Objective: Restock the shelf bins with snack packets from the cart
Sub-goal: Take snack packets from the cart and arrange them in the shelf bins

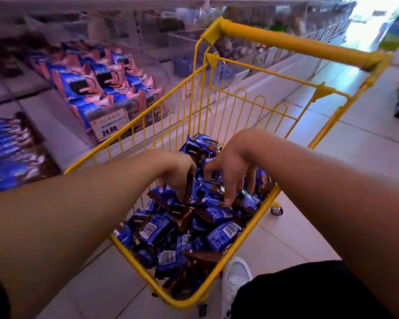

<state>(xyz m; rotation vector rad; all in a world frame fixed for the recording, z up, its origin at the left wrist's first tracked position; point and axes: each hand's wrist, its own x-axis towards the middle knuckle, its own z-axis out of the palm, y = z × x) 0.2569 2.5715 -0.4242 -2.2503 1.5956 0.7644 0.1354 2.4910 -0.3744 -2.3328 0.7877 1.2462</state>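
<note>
— Blue-and-brown foil snack packets, where?
— Heaped in the yellow wire shopping cart, too many to count, covering its whole floor. A few sit raised at the far end.
— Hands?
— Two, both down in the heap. Left hand has fingers curled round packets, one brown edge showing between them. Right hand has fingers spread and curled down onto a blue packet, thumb tip pressing it.
— Cart?
— One, with one thick yellow handle bar. One small wheel visible at its right side.
— Surroundings?
— Pale tiled shop floor. Clear plastic shelf bins on the left: one full of blue-and-pink packets, one further left with blue-and-brown ones. One yellow price tag reads 24.80. Upper bins too blurred to tell.
— Person?
— One white shoe, dark trousers at bottom right.
</note>
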